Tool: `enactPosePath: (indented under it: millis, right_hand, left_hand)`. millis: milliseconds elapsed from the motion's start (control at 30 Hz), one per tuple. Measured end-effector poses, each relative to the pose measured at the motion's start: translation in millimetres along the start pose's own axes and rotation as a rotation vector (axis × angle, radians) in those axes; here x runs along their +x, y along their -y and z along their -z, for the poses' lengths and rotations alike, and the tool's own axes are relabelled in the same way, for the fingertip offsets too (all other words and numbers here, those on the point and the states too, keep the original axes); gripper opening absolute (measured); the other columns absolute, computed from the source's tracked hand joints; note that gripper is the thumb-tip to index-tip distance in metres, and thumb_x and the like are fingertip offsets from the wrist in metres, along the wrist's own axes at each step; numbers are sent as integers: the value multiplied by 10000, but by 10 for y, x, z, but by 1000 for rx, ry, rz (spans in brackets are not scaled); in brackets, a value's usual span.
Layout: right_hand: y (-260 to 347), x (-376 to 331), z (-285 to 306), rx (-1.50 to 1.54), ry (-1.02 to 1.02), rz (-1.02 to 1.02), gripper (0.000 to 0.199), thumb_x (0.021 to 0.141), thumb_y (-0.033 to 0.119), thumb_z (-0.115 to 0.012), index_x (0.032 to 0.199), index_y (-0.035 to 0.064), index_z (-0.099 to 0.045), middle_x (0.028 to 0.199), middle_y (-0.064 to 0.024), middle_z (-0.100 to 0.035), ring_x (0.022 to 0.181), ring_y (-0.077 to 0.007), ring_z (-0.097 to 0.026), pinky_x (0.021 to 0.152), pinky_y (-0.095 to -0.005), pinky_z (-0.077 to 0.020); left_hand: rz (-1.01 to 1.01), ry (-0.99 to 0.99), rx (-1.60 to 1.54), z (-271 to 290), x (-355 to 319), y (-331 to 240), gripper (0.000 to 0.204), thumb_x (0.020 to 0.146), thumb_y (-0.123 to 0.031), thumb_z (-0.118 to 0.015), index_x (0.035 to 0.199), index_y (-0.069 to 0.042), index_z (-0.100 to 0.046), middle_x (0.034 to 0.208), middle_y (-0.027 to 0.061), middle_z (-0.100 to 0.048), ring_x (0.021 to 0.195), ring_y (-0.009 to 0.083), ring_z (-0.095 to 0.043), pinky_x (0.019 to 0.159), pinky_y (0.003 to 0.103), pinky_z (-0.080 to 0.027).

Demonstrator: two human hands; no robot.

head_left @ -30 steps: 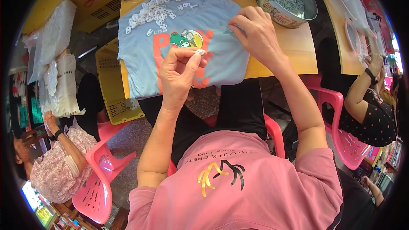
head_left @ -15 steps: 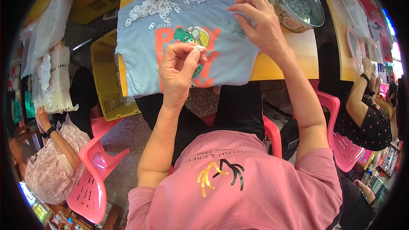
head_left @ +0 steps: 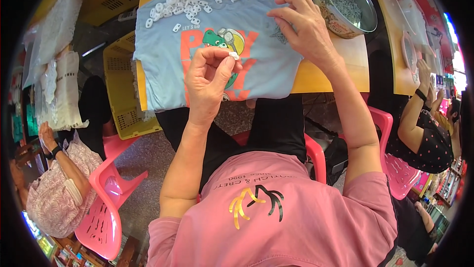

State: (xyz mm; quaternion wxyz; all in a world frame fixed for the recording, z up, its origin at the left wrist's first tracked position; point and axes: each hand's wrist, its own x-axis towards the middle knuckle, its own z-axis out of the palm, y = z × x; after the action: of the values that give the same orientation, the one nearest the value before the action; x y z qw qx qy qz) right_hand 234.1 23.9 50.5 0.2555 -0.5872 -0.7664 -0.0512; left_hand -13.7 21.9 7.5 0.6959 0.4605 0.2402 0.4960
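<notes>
- Pinching one small white piece point(head_left: 234, 56) between thumb and fingers, the left hand point(head_left: 210, 77) holds it above the printed front of a light-blue shirt point(head_left: 160, 67); that grasp looks unchanged from a second ago.
- The change belongs to the right hand point(head_left: 308, 30): its fingertips, lately close in at a patch of grey bits point(head_left: 280, 34), now look farther off it and more spread (whether a bit sits between them, one cannot tell).
- For the work, the shift seems slight: the right hand remains near the patch, and the white piece appears as it was, with nothing visibly joined to it.
- Toward the neckline lies a heap of white pieces point(head_left: 180, 5), many showing two holes, with a few strays set apart to its right.
- At right on the wooden desk point(head_left: 345, 72), a round tin point(head_left: 335, 24) holds a mass of similar grey bits.
- Farther out, a yellow crate point(head_left: 136, 123) sits at left, near a co-worker in a patterned top point(head_left: 52, 200) on a pink chair point(head_left: 106, 225).
</notes>
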Motion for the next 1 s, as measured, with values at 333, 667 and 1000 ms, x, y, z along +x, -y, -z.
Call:
enactPosePath:
  millis: [333, 667, 1000]
  right_hand:
    - [129, 23, -2, 113, 79, 71, 194, 808, 83, -696, 997, 114, -722, 1166, -72, -604, 1022, -260, -568, 893, -382, -459]
    - [-60, -10, -9, -54, 39, 13, 138, 820, 116, -706, 956, 94, -707, 1083, -62, -614, 1014, -271, -575, 891, -384, -465]
    - [26, 74, -50, -22, 148, 55, 119, 815, 140, -701, 915, 79, -684, 1085, -46, -599, 1035, -265, -548, 900, -393, -447]
  left_hand:
    - [25, -22, -28, -21, 12, -30, 189, 953, -23, -602, 1142, -7, -609, 968, 53, -650, 881, 121, -635, 830, 279, -533]
    - [9, 12, -11, 13, 11, 0, 175, 965, -33, -589, 1134, -3, -624, 972, 52, -654, 873, 120, -635, 827, 278, -533]
    - [14, 28, 13, 4, 15, -9, 167, 966, -26, -587, 1128, -13, -624, 976, 43, -654, 871, 111, -631, 824, 267, -531]
